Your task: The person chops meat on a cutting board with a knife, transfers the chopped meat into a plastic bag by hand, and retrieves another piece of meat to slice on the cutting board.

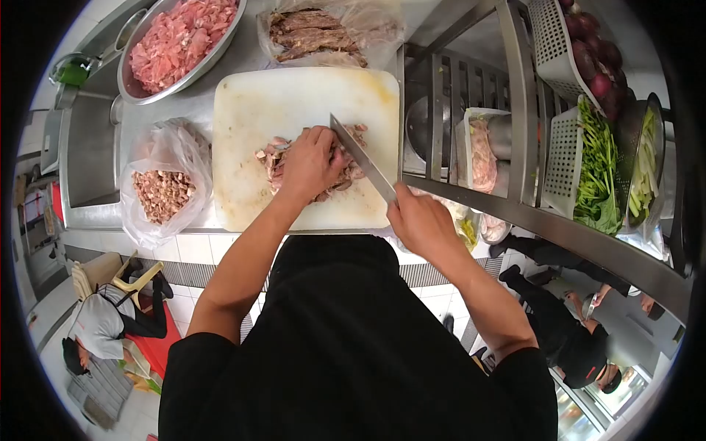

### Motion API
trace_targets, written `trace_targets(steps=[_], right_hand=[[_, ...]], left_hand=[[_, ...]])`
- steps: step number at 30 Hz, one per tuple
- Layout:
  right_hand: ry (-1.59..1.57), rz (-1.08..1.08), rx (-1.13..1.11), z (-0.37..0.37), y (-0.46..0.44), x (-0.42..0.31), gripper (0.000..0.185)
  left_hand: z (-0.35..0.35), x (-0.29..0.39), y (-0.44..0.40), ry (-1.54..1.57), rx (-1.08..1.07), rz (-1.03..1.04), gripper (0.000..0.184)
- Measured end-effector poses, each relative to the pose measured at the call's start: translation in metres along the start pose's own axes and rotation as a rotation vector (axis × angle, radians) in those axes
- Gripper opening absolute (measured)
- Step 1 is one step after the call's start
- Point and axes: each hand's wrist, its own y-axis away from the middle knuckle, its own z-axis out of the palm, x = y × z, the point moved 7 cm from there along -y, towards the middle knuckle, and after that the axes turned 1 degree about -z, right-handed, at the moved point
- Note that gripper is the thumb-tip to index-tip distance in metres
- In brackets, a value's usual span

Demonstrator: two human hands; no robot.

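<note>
Beneath the fingers, a rectangular white cutting board (243, 103) lay on a steel counter (184, 112). The right hand (426, 220) gripped a long grey metal knife (362, 157), its handle hidden inside. The left hand (315, 163) curled its fingers over chopped pinkish-brown meat (273, 165), partly covering it; any pinch was unclear. Right of the fingers, a co-worker's black shirt (579, 354) bore an illegible red marking (590, 371).

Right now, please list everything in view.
cutting board: 1, white, centre
meat pile: 1, pinkish brown, on board
knife: 1, silver, over board
bowl of meat: 1, silver, upper left
diced meat bag: 1, clear, left of board
dark meat bag: 1, clear, behind board
onions: several, purple, upper right
leafy vegetables: one basketful, green, right
other people: at least two, grey/black clothes, lower sides
left hand: 1, bare, on meat
right hand: 1, bare, holding knife
</note>
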Motion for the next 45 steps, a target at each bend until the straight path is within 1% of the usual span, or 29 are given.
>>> trace_targets(steps=[2, 3, 5, 7, 8, 10, 11, 13, 14, 16, 20, 22, 23, 26, 28, 31, 35, 37, 38, 39, 40, 42, 44, 45], right_hand=[[-0.038, 0.098, -0.039, 0.018, 0.004, 0.011, 0.028], [-0.041, 0.103, -0.041, 0.032, -0.007, 0.014, 0.028], [-0.027, 0.057, 0.041, 0.05, -0.055, 0.006, 0.026], [-0.094, 0.021, 0.168, 0.037, -0.086, -0.013, 0.024], [-0.095, 0.024, 0.172, 0.039, -0.1, -0.01, 0.024], [-0.072, -0.189, 0.388, 0.021, -0.113, -0.023, 0.028], [-0.069, -0.193, 0.395, 0.018, -0.11, -0.019, 0.028], [-0.06, 0.006, 0.238, -0.012, -0.085, -0.014, 0.029], [-0.051, 0.002, 0.235, -0.025, -0.074, -0.015, 0.029], [-0.13, 0.038, 0.296, -0.045, -0.056, -0.008, 0.025], [-0.093, 0.023, 0.329, -0.027, -0.07, 0.013, 0.024], [0.018, -0.069, 0.238, -0.01, -0.082, 0.013, 0.023], [0.019, -0.07, 0.239, -0.008, -0.083, 0.019, 0.023], [0.013, -0.029, 0.196, -0.032, -0.072, 0.0, 0.023], [-0.03, -0.001, 0.238, -0.037, -0.068, -0.008, 0.023], [0.008, -0.067, 0.188, -0.001, -0.085, 0.006, 0.023], [0.019, -0.052, 0.181, -0.022, -0.075, -0.009, 0.024], [-0.095, -0.037, 0.247, -0.028, -0.071, -0.019, 0.026], [-0.097, -0.035, 0.246, -0.016, -0.077, -0.014, 0.026], [-0.042, -0.05, 0.192, 0.007, -0.088, -0.004, 0.027], [0.015, -0.069, 0.142, 0.012, -0.093, -0.007, 0.028], [0.002, -0.067, 0.139, -0.001, -0.091, -0.009, 0.027], [-0.006, -0.065, 0.128, -0.017, -0.083, -0.015, 0.027], [-0.037, -0.016, 0.184, -0.024, -0.078, -0.014, 0.026]], left_hand=[[0.003, -0.002, -0.001, -0.005, 0.009, 0.006, 0.022], [0.005, -0.002, 0.0, -0.008, 0.015, 0.016, 0.021], [0.006, -0.001, 0.001, -0.016, 0.024, 0.035, 0.021], [0.003, -0.001, 0.001, -0.031, 0.04, 0.051, 0.02], [0.002, 0.001, 0.002, -0.024, 0.036, 0.05, 0.02], [0.003, 0.004, 0.002, -0.018, 0.035, 0.059, 0.02], [0.003, 0.003, 0.001, -0.023, 0.04, 0.047, 0.021], [0.003, -0.001, 0.002, -0.021, 0.053, 0.023, 0.021], [0.002, 0.0, 0.002, -0.019, 0.088, 0.05, 0.02], [-0.001, 0.004, 0.003, -0.015, 0.119, 0.076, 0.019], [-0.004, 0.005, 0.001, -0.004, 0.123, 0.077, 0.018], [-0.002, 0.004, 0.003, -0.001, 0.117, 0.077, 0.017], [-0.001, 0.003, 0.002, -0.002, 0.11, 0.073, 0.017], [-0.002, 0.003, 0.003, 0.004, 0.111, 0.056, 0.016], [-0.003, 0.001, 0.001, 0.006, 0.121, 0.045, 0.015], [-0.002, 0.003, 0.001, -0.018, 0.112, 0.041, 0.015], [-0.003, 0.004, 0.002, -0.016, 0.107, 0.053, 0.016], [-0.003, 0.002, 0.002, -0.025, 0.106, 0.05, 0.017], [-0.003, 0.002, 0.003, -0.027, 0.104, 0.054, 0.017], [-0.003, 0.004, 0.003, -0.028, 0.103, 0.061, 0.017], [-0.003, 0.004, 0.002, -0.03, 0.106, 0.066, 0.017], [0.0, 0.0, 0.003, -0.035, 0.09, 0.034, 0.017], [0.002, -0.001, 0.004, -0.02, 0.104, 0.048, 0.017], [0.0, -0.001, 0.004, -0.008, 0.118, 0.06, 0.017]])
